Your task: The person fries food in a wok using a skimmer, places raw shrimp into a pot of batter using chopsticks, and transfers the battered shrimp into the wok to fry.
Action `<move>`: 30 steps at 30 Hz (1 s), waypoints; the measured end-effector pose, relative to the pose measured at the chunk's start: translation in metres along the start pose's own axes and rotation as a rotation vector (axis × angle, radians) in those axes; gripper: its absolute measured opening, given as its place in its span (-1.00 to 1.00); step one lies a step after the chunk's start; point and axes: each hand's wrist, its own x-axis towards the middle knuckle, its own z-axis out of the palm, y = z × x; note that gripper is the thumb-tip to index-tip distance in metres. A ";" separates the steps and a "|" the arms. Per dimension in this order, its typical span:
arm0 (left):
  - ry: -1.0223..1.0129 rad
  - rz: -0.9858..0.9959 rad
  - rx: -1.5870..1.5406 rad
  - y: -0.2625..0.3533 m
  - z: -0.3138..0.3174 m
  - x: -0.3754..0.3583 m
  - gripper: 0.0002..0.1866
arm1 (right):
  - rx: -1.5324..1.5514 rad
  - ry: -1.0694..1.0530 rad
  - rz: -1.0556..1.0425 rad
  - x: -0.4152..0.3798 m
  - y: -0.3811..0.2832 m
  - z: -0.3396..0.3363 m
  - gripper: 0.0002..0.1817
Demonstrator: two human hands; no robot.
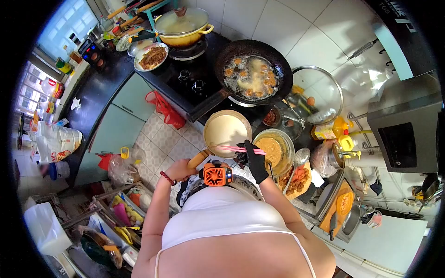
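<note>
My left hand point(182, 170), bare with a beaded bracelet, is wrapped round the handle of a light pan point(212, 134) with pale liquid in it. My right hand point(252, 160) wears a black glove and grips pink chopsticks point(227, 148), which lie across the near part of the pan. Right of the pan is a bowl of brown batter point(272, 150). Beyond it, a black wok point(287, 69) on the stove holds bubbling oil with several browned pieces. A plate of fried pieces point(303, 180) is at the lower right, beside a ladle point(301, 155).
A lidded yellow pot point(181, 38) stands on the back burner, beside a plate of food point(152, 57). The wok's handle point(208, 105) sticks out over the stove edge. A glass lid point(336, 99) leans on the wall near an oil bottle point(327, 129). An orange-black device hangs at my chest.
</note>
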 end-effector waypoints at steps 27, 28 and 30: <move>-0.001 -0.009 -0.053 -0.007 0.002 0.006 -0.66 | -0.002 0.180 -0.182 -0.010 -0.005 0.000 -0.41; 0.001 -0.012 -0.052 -0.006 0.002 0.006 -0.66 | 0.054 0.192 -0.123 -0.010 -0.005 0.000 -0.41; 0.000 -0.006 -0.061 -0.006 0.002 0.006 -0.66 | -0.051 0.169 -0.168 -0.010 -0.006 0.001 -0.41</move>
